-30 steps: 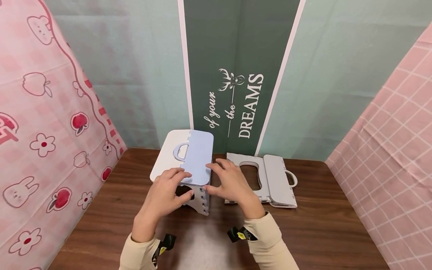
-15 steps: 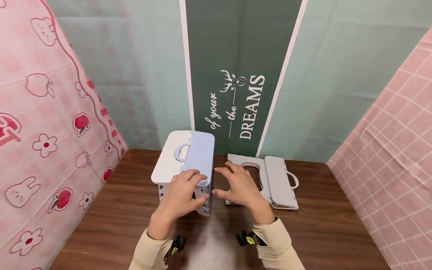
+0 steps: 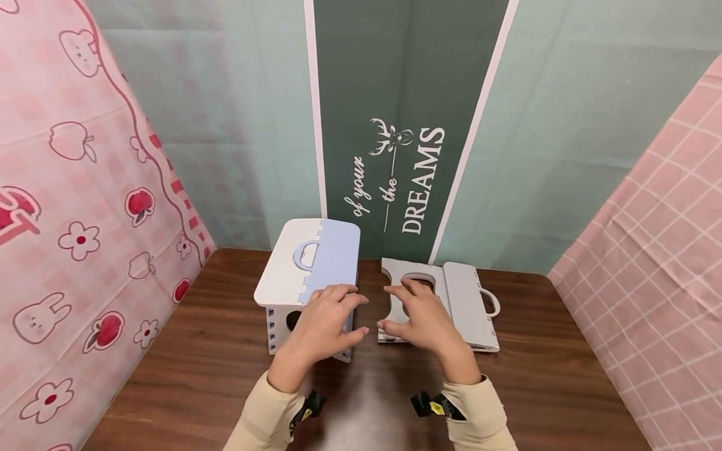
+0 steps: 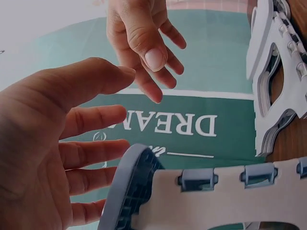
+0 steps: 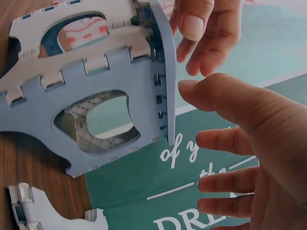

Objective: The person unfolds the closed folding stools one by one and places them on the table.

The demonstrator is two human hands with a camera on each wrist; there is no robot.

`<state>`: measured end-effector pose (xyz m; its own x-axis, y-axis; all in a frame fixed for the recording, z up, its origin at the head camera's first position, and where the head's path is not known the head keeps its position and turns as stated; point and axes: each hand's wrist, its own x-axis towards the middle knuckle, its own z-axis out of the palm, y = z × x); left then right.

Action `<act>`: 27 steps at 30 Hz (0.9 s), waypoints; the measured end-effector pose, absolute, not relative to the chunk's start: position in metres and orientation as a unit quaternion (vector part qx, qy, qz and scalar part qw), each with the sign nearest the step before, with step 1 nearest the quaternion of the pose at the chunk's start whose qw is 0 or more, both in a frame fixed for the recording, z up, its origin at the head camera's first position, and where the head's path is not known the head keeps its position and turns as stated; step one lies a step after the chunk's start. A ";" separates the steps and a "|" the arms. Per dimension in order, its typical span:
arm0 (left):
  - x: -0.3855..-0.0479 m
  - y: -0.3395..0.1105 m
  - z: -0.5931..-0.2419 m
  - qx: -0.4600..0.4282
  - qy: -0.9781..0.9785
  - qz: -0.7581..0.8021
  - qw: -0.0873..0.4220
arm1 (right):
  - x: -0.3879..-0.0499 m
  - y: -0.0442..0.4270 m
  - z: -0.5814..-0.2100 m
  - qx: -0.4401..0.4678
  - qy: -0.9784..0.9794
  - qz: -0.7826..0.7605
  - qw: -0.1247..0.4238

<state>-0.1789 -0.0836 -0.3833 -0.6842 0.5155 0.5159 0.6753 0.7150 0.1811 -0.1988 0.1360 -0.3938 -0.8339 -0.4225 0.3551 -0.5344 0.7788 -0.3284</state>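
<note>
An unfolded step stool [image 3: 335, 257] with a half-white, half-blue top and a small carry loop stands upright on the table. Just in front of its right front corner hovers my left hand [image 3: 324, 321], fingers spread and slightly bent, holding nothing. To the right, a light grey folding stool [image 3: 465, 307] lies folded flat. My right hand [image 3: 427, 321] hangs over its left part, thumb and fingers apart, also without anything in them. In the right wrist view, a gap separates the right hand [image 5: 278, 139] from the standing stool [image 5: 38, 112].
Brown wood-grain table [image 3: 553, 388] surrounds both stools. A green cloth backdrop [image 3: 242, 125] with printed lettering rises behind them. Pink patterned cloths hang at the left [image 3: 107, 269] and right [image 3: 648, 250].
Both hands have moved right. The right hand has left the standing stool's side and is now over the folded one; the left has crossed the stool's front. Both stools stay in place.
</note>
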 end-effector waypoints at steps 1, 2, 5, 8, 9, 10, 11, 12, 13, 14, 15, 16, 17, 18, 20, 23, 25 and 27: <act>-0.179 -0.082 -0.383 -0.333 -0.899 -0.180 0.219 | -0.199 0.138 -0.394 0.256 -0.934 0.212 0.134; -0.180 -0.081 -0.384 -0.334 -0.899 -0.178 0.219 | -0.199 0.140 -0.395 0.255 -0.934 0.211 0.135; -0.181 -0.078 -0.385 -0.336 -0.900 -0.172 0.218 | -0.198 0.145 -0.397 0.255 -0.935 0.204 0.139; -0.181 -0.074 -0.386 -0.339 -0.899 -0.172 0.218 | -0.196 0.150 -0.399 0.253 -0.936 0.201 0.138; -0.182 -0.073 -0.387 -0.340 -0.898 -0.173 0.218 | -0.196 0.151 -0.400 0.253 -0.936 0.202 0.137; -0.182 -0.072 -0.387 -0.341 -0.898 -0.172 0.217 | -0.195 0.153 -0.401 0.250 -0.937 0.203 0.134; -0.183 -0.071 -0.388 -0.343 -0.898 -0.172 0.216 | -0.194 0.155 -0.402 0.246 -0.939 0.203 0.131; -0.183 -0.069 -0.388 -0.344 -0.898 -0.170 0.214 | -0.193 0.156 -0.403 0.242 -0.940 0.203 0.129; -0.184 -0.068 -0.387 -0.345 -0.899 -0.168 0.213 | -0.192 0.158 -0.404 0.238 -0.942 0.202 0.126; -0.184 -0.066 -0.387 -0.346 -0.899 -0.167 0.211 | -0.192 0.160 -0.404 0.234 -0.943 0.202 0.123; -0.184 -0.065 -0.386 -0.347 -0.899 -0.165 0.208 | -0.191 0.162 -0.405 0.231 -0.945 0.199 0.121; -0.184 -0.063 -0.386 -0.348 -0.900 -0.165 0.205 | -0.191 0.164 -0.405 0.226 -0.946 0.199 0.118; -0.184 -0.061 -0.385 -0.349 -0.900 -0.163 0.202 | -0.190 0.166 -0.405 0.224 -0.947 0.198 0.116; -0.184 -0.059 -0.385 -0.351 -0.901 -0.160 0.200 | -0.190 0.168 -0.406 0.221 -0.948 0.198 0.115; -0.184 -0.055 -0.385 -0.355 -0.901 -0.154 0.195 | -0.190 0.171 -0.406 0.216 -0.950 0.196 0.115; -0.184 -0.049 -0.387 -0.363 -0.900 -0.140 0.195 | -0.189 0.177 -0.407 0.208 -0.952 0.193 0.118; -0.185 -0.045 -0.388 -0.368 -0.899 -0.132 0.198 | -0.188 0.180 -0.408 0.206 -0.952 0.188 0.121; -0.185 -0.040 -0.390 -0.371 -0.898 -0.127 0.198 | -0.188 0.184 -0.410 0.206 -0.953 0.184 0.125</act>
<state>-0.1852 -0.0401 -0.3903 -0.6461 0.6164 0.4502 0.7173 0.6920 0.0819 -0.1876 0.1840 -0.4104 -0.8839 -0.3466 0.3140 -0.4385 0.8475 -0.2991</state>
